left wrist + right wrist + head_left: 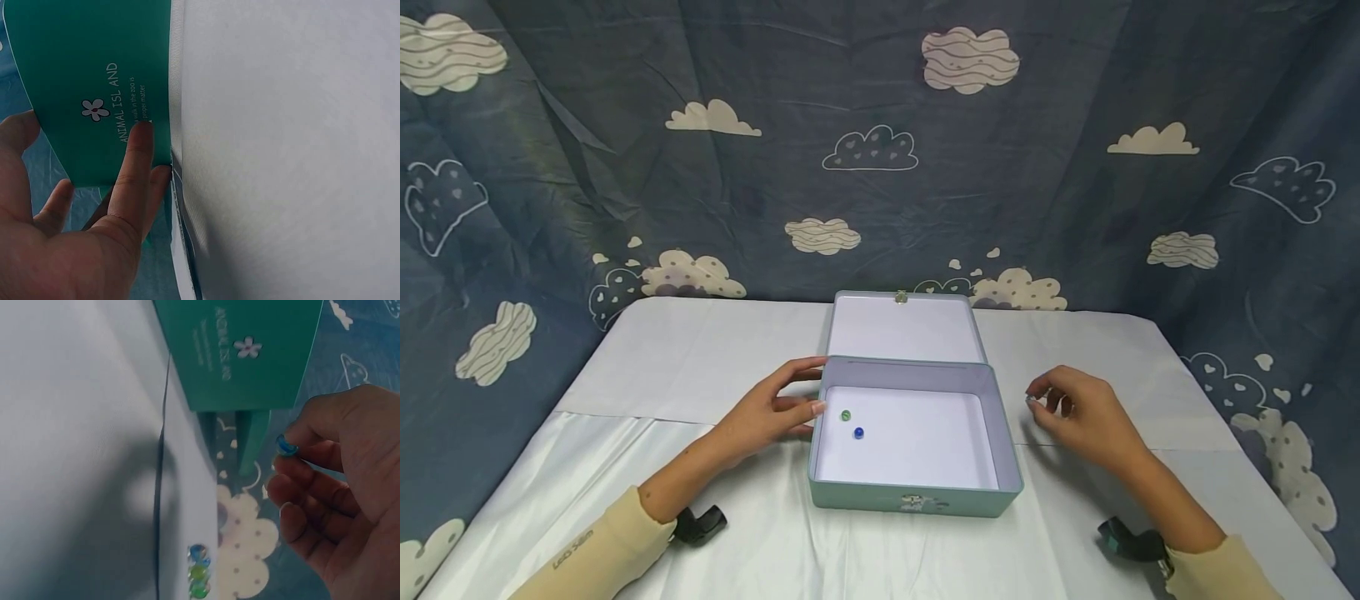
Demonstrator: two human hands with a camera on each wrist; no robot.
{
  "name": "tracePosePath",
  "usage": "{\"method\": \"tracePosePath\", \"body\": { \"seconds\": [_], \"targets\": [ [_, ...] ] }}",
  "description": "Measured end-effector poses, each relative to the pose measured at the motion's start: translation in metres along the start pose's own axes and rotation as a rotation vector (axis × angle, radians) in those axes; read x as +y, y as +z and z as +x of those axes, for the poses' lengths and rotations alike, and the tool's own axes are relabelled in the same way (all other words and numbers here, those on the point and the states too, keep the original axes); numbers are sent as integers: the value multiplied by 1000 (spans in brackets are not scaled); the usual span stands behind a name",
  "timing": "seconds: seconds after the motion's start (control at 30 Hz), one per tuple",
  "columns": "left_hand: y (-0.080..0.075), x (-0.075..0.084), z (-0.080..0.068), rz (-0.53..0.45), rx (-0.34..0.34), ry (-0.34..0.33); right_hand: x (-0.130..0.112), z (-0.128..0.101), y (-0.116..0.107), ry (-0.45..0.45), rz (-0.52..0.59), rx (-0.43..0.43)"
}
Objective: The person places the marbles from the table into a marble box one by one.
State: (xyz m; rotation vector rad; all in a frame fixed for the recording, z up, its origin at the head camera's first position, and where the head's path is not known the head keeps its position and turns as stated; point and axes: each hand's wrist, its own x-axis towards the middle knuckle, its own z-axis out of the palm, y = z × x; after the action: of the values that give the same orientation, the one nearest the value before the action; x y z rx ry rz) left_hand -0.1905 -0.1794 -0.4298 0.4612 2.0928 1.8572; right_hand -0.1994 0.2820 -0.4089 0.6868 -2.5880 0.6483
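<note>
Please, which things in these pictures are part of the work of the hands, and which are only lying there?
In the work:
- open tin box, steadied by the left hand
- green marble and blue marble inside the box
- blue marble pinched by the right hand
- three marbles on the table

Only there:
- white tablecloth
- cloud-print backdrop

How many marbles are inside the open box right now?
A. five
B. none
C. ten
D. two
D: on the white floor of the open box lie just two marbles, a green marble and a blue marble, near its left wall, where the left hand rests against the outside.
</note>
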Motion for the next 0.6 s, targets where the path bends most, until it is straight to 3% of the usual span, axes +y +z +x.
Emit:
{"method": "tracePosePath", "body": {
  "seconds": [0.6],
  "targets": [
    [0,0,1,-5,-15,25,-33,3,-3,-19,84,19]
  ]
}}
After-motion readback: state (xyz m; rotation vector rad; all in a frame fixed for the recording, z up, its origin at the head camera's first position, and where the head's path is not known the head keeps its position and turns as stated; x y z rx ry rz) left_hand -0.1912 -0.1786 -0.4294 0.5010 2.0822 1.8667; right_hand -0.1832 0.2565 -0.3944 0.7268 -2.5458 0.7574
